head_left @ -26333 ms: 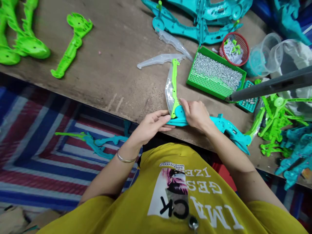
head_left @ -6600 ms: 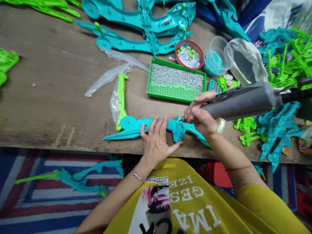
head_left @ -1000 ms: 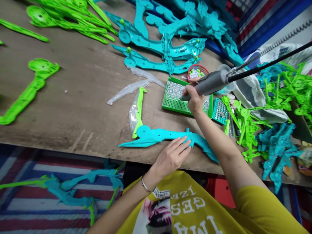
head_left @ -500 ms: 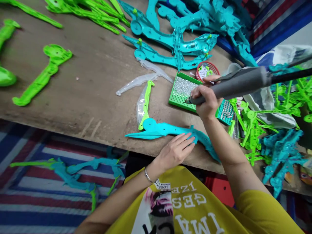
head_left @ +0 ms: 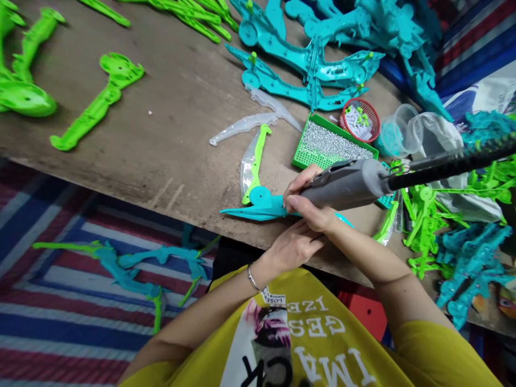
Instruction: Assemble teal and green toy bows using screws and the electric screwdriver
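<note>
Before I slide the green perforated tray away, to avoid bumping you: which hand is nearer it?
Right. The right hand sits just below the green perforated tray, apart from it, gripping a grey tool. The left hand is farther off, beneath the right hand.

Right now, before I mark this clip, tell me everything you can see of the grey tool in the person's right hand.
The handheld electric screwdriver has a thick grey tubular body, padded-looking, tapering toward the front. The right hand grips it, its fingers wrapped around the front, hiding the tip. It lies nearly level, front end over a turquoise plastic part; any contact there is hidden. A metal clip joins the rear to a black cord running up and right.
</note>
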Motion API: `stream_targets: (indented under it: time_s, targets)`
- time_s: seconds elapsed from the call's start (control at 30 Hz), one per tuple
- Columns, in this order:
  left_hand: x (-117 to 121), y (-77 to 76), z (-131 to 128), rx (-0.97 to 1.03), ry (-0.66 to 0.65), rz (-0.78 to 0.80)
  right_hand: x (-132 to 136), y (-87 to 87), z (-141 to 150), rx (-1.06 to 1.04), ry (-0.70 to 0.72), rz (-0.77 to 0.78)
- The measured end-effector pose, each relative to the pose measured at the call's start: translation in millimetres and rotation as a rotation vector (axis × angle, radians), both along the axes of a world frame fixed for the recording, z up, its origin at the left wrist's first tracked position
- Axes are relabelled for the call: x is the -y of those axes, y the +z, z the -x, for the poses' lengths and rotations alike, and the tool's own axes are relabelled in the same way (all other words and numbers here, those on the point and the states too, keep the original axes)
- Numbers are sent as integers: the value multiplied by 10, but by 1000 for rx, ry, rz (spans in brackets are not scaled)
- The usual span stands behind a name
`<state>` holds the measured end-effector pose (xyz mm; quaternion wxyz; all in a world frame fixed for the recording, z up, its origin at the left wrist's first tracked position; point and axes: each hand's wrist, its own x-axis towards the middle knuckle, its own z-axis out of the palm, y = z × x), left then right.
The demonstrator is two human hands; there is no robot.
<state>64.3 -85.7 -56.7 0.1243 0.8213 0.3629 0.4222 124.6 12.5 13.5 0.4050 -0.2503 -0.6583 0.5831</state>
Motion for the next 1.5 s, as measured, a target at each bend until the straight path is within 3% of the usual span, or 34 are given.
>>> stream_targets:
  time_s: [0.13, 0.27, 0.37, 0.43, 0.5, 0.6, 0.77, 0.93, 1.27, 1.4, 1.5]
  targets:
    - [59, -100, -8, -67, 15, 38, -23, 45, 27, 159, 112, -81]
    - [77, -150, -22, -99, 38, 34, -1, 52, 9, 60, 102, -258]
    - [34, -75, -20, -8, 58, -23, -76, 45, -48, -91, 142, -224]
    - [3, -5, -10, 31, 44, -44, -229, 61, -86, -213, 32, -180]
    - [-16, 43, 2, 29, 29, -47, -457, 84, -114, -267, -200, -186]
    - [-20, 48, 12, 13, 23, -43, -833, 67, -137, -194, -490, -195]
    - [-7, 12, 7, 16, 19, -34, -1167, -122, -137, -112, -590, -185]
    - [-3, 19, 9, 17, 18, -18, -1207, -240, -133, -41, -605, -184]
    - [-12, 55, 20, 12, 12, -17, -1226, -207, -97, -39, -558, -156]
    - [-10, 40, 6, 17, 18, -10, -1173, -75, -109, -78, -587, -182]
    - [-2, -8, -16, 7, 7, -7, -943, 114, -44, -116, -566, -162]
